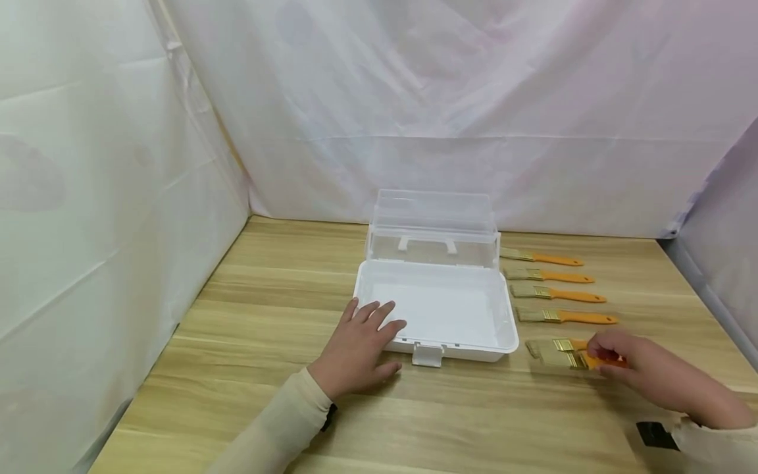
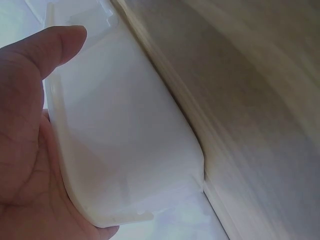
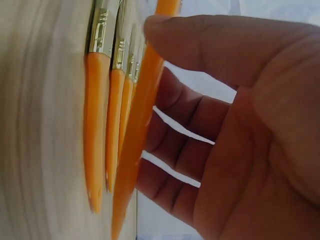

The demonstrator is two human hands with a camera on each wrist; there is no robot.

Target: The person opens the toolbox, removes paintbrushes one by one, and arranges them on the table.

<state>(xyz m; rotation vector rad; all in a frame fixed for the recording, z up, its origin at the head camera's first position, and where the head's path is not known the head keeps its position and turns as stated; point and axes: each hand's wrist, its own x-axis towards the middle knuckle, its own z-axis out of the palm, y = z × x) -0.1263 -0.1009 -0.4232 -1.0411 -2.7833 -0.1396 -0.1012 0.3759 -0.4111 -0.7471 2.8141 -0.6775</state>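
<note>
No brand, label or readable text anywhere on the gear. Small black tag on the table beside the right sleeve, too small to read.

Left hand: flat on the table, fingers straight and slightly spread, tips touching the front-left corner of the white box. Holding nothing. Left wrist view confirms it: palm and thumb against the box's rounded corner wall. Rest of that view is blurred table grain.

Right hand: fingers curled onto the orange handle of the nearest brush, thumb over the top. Right wrist view shows the handle lying between thumb and fingertips, but heavily blurred, so can't tell how firm the pinch is. This brush looks doubled or smeared in the head view, so its bristle end is unclear.

Beyond the right fingers: four more orange-handled brushes in a row, parallel, bristles toward the box, handles away from it. None touching each other.

Box sits between the two hands, interior bare white, latch tab hanging at the front edge just right of the left fingers. Clear lid stands open at the back, with its handle visible through it.

White sheeting hangs behind and on both sides. Right wrist cut off by frame edge.
</note>
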